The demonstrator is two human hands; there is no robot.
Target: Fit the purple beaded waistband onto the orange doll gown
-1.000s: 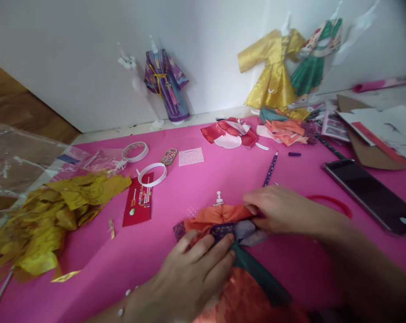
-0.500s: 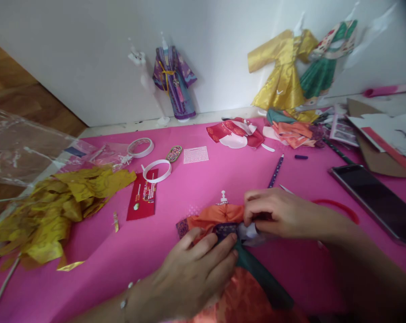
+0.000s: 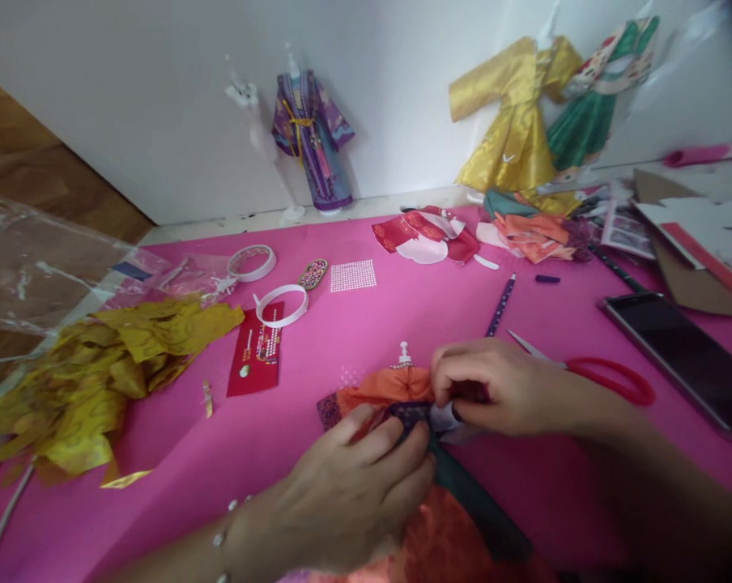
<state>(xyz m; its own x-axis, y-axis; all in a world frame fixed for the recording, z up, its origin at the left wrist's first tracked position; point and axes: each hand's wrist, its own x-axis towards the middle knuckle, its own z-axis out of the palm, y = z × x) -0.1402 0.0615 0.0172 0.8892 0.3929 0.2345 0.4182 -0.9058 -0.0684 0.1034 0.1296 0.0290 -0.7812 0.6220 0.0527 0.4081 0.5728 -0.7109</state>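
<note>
- so it's one head-worn cam, looking from above the near side of the orange doll outfit [image 3: 385,387]
- faces forward and down, with the outfit low in frame, around the middle
- pretty close to the outfit, but wide enough to get the pink tabletop [image 3: 308,348] on both sides of it
- past the outfit, the view runs up the white wall [image 3: 159,105] behind

No words, brands or numbers can be read. The red card [image 3: 254,353] bears small yellow print, too blurred to make out. A pale tick-shaped mark stands on the yellow dress [image 3: 517,105], and an illegible dark mark on the white paper [image 3: 715,212].
</note>
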